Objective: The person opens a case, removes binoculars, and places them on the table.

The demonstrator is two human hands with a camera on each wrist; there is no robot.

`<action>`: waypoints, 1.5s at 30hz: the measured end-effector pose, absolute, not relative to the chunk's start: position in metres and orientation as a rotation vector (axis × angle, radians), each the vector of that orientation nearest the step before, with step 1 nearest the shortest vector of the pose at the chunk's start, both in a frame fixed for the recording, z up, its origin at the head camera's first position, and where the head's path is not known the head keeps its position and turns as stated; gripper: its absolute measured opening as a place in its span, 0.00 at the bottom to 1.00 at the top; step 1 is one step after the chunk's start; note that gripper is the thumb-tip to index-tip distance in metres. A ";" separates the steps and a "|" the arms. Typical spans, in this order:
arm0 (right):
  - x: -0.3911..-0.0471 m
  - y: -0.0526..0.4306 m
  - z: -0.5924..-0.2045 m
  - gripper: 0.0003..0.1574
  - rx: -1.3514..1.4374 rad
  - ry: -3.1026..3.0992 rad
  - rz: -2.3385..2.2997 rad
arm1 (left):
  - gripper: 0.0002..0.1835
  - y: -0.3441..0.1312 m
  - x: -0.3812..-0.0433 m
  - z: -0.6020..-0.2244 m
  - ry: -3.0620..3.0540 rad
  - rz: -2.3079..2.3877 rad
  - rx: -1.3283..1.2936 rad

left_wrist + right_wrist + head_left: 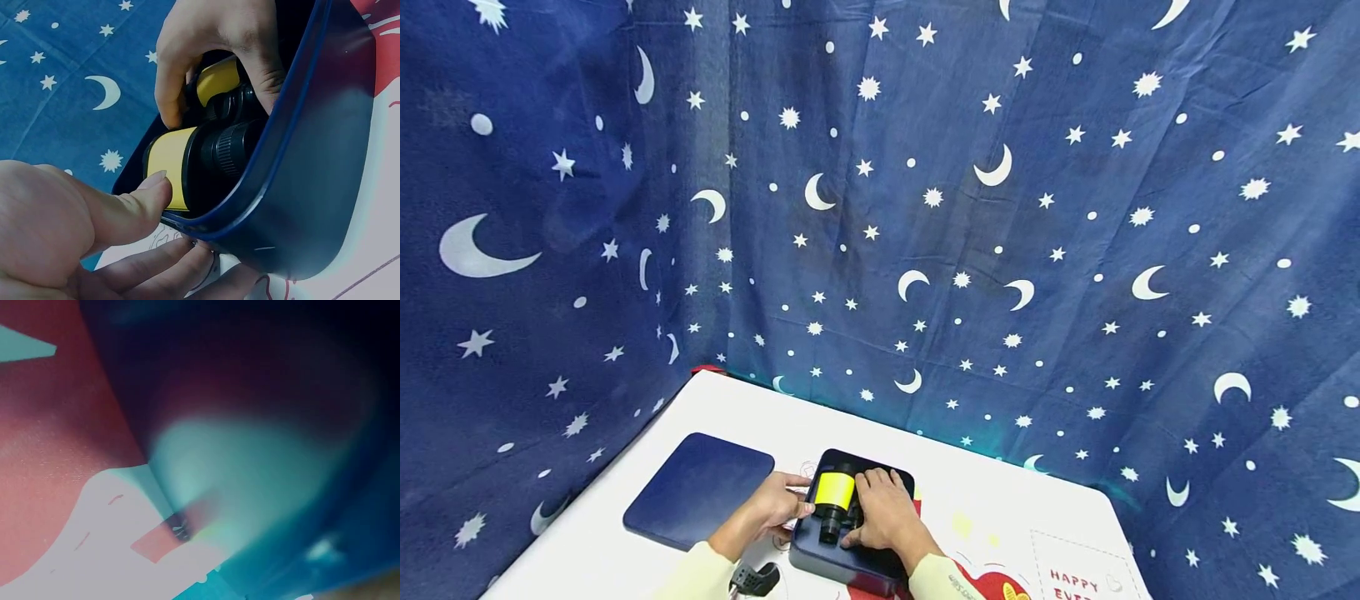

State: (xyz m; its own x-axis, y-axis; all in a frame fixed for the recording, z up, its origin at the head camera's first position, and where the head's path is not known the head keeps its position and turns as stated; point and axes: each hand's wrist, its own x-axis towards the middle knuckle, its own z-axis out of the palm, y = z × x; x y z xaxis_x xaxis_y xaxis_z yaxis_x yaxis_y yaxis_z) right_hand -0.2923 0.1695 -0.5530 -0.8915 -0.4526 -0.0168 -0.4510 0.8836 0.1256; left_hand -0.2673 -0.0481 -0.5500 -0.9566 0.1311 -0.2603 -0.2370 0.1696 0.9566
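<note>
While my right hand reaches down into the box, its fingers bent over the far end and its thumb at the near end, it holds the right barrel of the binoculars. Left hand: closed over the box's left edge, thumb inside the rim against the yellow band of the left barrel, other fingers outside, along and under the wall. Binoculars: one pair, black with yellow bands, lying between my two hands, directly under the right palm, narrower ends towards me. Box: one, dark blue, rounded corners, uncovered, the binoculars inside it. Flat panel: one, navy, rounded corners, lying left of the box and apart from it. Sleeves: two, pale yellow; black wrist device at the left cuff. Table: white, printed in red, lettering to the right reading "HAPPY". Curtain: blue, white moons and stars, hanging behind and at the left. Right wrist view: largely blurred.
</note>
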 end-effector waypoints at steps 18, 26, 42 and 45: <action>-0.289 0.172 -0.529 0.58 0.761 -2.978 -0.171 | 0.32 -0.051 -0.268 -0.551 2.180 1.808 -0.105; -0.288 0.175 -0.511 0.57 0.744 -2.939 -0.111 | 0.31 -0.050 -0.270 -0.553 2.217 1.805 -0.110; -0.282 0.190 -0.481 0.54 0.810 -2.857 -0.095 | 0.30 -0.051 -0.265 -0.553 2.181 1.828 -0.132; -0.282 0.196 -0.479 0.54 0.813 -2.848 -0.106 | 0.31 -0.050 -0.265 -0.554 2.169 1.825 -0.129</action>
